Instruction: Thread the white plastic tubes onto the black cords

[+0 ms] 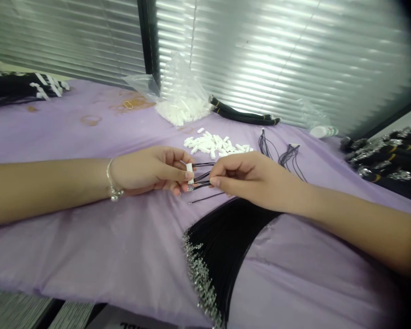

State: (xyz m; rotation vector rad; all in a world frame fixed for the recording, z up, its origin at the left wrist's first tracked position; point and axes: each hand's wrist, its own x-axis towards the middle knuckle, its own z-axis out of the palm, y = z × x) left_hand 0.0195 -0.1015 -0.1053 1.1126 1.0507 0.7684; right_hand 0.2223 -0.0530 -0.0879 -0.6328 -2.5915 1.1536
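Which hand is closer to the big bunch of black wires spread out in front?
The right hand. It's right at the far end of the black wires. The left hand is farther away, off to the left, holding a small white block.

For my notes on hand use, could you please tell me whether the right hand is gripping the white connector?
No, the left hand pinches the white connector, while the right hand holds black wires.

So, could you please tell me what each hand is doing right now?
Left hand: closed, pinching a white connector housing.
Right hand: closed, pinching thin black wire; strand count can't be told.
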